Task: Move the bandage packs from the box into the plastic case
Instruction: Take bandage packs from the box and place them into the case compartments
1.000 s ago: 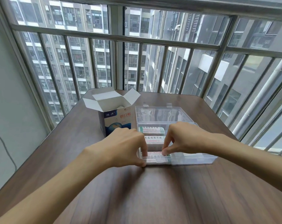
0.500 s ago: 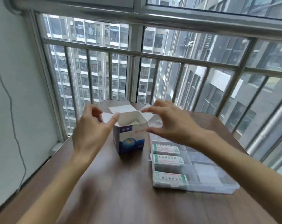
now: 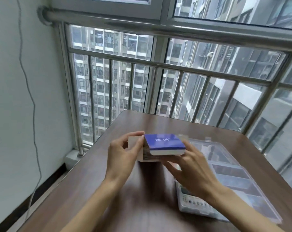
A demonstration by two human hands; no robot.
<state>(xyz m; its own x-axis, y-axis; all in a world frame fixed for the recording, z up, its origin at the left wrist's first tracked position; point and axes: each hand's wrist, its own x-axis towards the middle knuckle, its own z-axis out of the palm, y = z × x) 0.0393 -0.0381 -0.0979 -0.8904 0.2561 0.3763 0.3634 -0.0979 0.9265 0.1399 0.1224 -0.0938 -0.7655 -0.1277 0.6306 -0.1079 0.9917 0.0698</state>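
Two bare hands are holding the cardboard box [image 3: 163,145] above the dark wood-grain worktop [image 3: 142,206], tipped onto its side so that a glossy blue face with blurred white characters is facing up. I cannot read that writing. The left hand [image 3: 121,158] is pinching a plain white flap at the box's left end, its grip clamped on the card between thumb and fingertips. The right hand [image 3: 190,171] is cupping the box from beneath and from the right, fingers curled round its lower edge. The box is rectangular, with a white band along one side and smudged print on the face turned toward the camera.

Just to the right, the clear plastic case [image 3: 239,186] is lying flat on the worktop, its lid open at the far side and its inside divided into oblong compartments. One white bandage pack [image 3: 194,202] with green printed characters, too blurred to read, is showing in the near-left compartment.
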